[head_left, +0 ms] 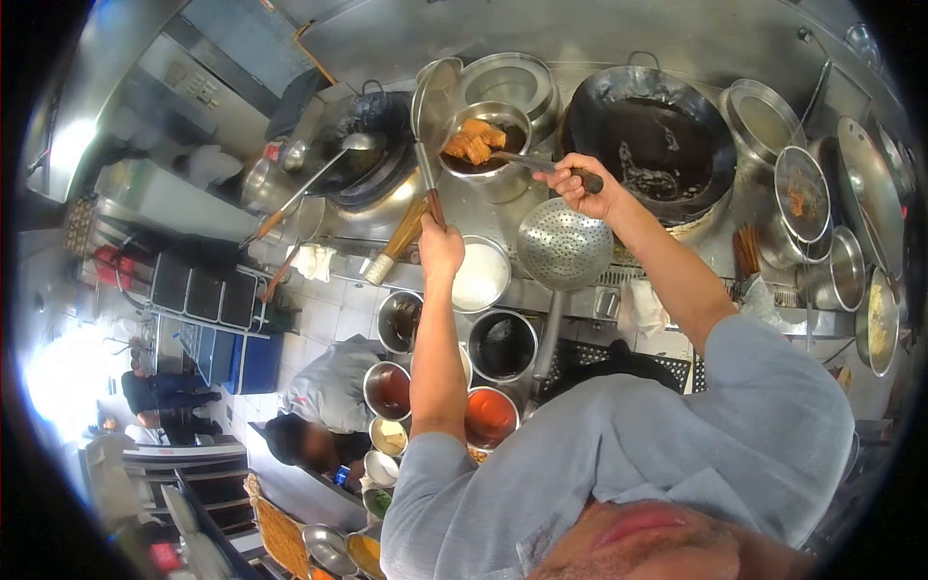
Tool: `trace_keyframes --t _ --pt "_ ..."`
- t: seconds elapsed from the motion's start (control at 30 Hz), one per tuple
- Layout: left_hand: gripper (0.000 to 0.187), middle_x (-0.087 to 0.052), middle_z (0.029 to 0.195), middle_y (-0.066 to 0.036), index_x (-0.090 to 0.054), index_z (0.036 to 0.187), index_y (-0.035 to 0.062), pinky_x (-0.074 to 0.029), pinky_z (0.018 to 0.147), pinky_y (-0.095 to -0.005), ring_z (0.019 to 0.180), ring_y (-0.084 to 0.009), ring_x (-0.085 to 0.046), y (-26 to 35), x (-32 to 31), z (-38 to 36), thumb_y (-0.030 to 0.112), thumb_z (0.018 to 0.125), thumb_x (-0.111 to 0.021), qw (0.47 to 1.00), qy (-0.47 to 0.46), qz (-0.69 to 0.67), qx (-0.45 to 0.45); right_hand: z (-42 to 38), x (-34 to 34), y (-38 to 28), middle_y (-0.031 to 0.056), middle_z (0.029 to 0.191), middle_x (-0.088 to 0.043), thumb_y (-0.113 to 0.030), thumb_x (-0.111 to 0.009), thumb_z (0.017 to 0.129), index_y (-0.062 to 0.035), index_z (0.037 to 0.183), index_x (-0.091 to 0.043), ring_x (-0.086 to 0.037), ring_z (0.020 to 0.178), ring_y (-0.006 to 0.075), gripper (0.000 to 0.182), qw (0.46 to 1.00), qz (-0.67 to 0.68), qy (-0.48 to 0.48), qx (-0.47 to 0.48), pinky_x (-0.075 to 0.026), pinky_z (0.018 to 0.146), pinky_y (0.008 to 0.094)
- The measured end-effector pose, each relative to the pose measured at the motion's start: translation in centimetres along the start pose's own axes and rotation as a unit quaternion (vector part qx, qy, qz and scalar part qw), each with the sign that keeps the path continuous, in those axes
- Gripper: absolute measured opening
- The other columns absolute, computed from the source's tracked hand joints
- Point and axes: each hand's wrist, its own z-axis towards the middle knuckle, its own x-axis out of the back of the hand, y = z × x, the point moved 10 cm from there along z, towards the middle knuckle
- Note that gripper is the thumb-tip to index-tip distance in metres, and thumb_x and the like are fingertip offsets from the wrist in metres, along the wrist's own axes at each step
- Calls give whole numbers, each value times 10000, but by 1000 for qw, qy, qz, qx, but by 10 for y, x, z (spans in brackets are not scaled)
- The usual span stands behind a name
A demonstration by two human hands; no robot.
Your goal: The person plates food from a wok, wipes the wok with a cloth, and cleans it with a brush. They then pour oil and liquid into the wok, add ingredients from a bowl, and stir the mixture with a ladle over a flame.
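My left hand (441,247) is closed round the dark handle of a wide metal skimmer (437,97), its head raised beside a steel pot (488,184). My right hand (582,186) grips the dark end of a long-handled metal ladle (527,160), whose far end reaches into the same pot. Orange-brown fried pieces (471,143) sit at that end, above dark liquid in the pot; the ladle's bowl is hidden by them. Below my right hand, a perforated strainer (565,242) lies with its handle toward me.
A large wok (650,145) with dark liquid stands right; another wok (362,145) with a ladle (319,184) is left. A bamboo brush (398,242) lies near my left hand. Several sauce containers, including a red one (491,418), stand close to me. A co-worker (333,396) bends at lower left.
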Motion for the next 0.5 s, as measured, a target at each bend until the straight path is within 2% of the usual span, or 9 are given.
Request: trace_keyframes --t 0.07,0.13,0.17,0.23,0.37,0.47,0.5 --pt "327 -587 927 -336 -429 1089 -30 -432 810 -516 905 -482 -567 14 6 0 122 809 -500 1000 6 1 -5 -1 1 -1 18 668 -471 -55 -516 815 110 1201 -320 -495 504 84 464 1000 7 -4 12 -419 383 180" --pt "418 -565 1153 -250 -409 1269 1 -412 911 -449 1071 -405 -540 12 0 -6 173 892 -468 995 -57 33 74 -4 2 1 12 672 -474 -62 -508 817 114 1189 -334 -496 500 79 447 1000 -1 -11 16 -423 384 177" --pt "418 -565 1153 -250 -409 1269 1 -412 911 -449 1071 -405 -540 12 -4 -4 173 892 -468 995 -57 32 72 -6 1 -1 12 672 -474 -62 -508 817 114 1189 -334 -496 500 79 447 1000 -2 -11 17 -423 384 177" --pt "333 -586 930 -339 -427 1108 -16 -431 816 -522 907 -484 -566 16 0 -2 119 813 -503 999 7 18 29 -11 -1 -1 7 670 -479 -65 -514 813 115 1161 -364 -496 500 71 420 999 -38 1 27 -423 386 174" --pt "334 -587 935 -337 -426 1107 -26 -430 818 -526 900 -495 -560 17 -10 -3 109 811 -503 1000 1 13 16 -29 -16 -2 1 667 -494 -68 -526 807 115 1110 -413 -492 500 58 372 997 -67 13 38 -424 387 162" --pt "318 -598 922 -322 -424 1080 -45 -475 745 -504 856 -455 -602 27 -11 -5 98 806 -500 999 5 43 9 -40 -30 -7 -3 666 -498 -66 -533 803 116 1090 -433 -489 498 53 354 993 -105 17 50 -417 388 154" --pt "278 -603 866 -278 -430 1045 -40 -490 665 -471 768 -394 -615 20 -19 -8 89 808 -498 996 -35 -41 73 -41 -30 -10 -8 665 -496 -72 -540 800 115 1074 -450 -483 495 47 344 993 -109 19 51 -406 389 150"
